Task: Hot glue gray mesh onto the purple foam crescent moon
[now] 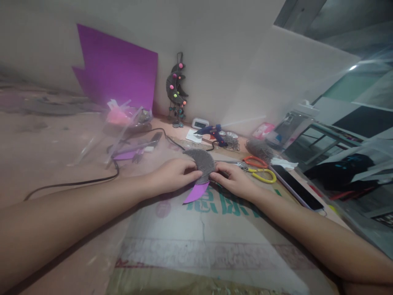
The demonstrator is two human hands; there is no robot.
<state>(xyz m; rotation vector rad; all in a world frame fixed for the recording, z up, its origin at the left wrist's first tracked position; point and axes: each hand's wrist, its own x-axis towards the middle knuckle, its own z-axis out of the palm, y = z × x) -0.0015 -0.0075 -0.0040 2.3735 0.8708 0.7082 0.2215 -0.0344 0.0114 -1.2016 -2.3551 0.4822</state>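
Note:
Between my two hands is a crescent [204, 164], mostly covered in grey yarn, with a bare purple tip [197, 192] pointing down toward me. My left hand [186, 174] pinches its left edge between thumb and fingers. On the opposite edge, my right hand [229, 177] grips with thumb and bent fingers. Both hands are low over a printed cardboard sheet [196, 241]. Fingers under the crescent are hidden.
Behind the crescent lie a blue glue gun [211, 131], a small white clock [200, 123] and a grey yarn ball [259, 149]. Scissors with orange and yellow handles [264, 175] and a phone [296, 186] lie right. A decorated crescent hanging [176, 88] and purple sheet [123, 69] stand against the wall.

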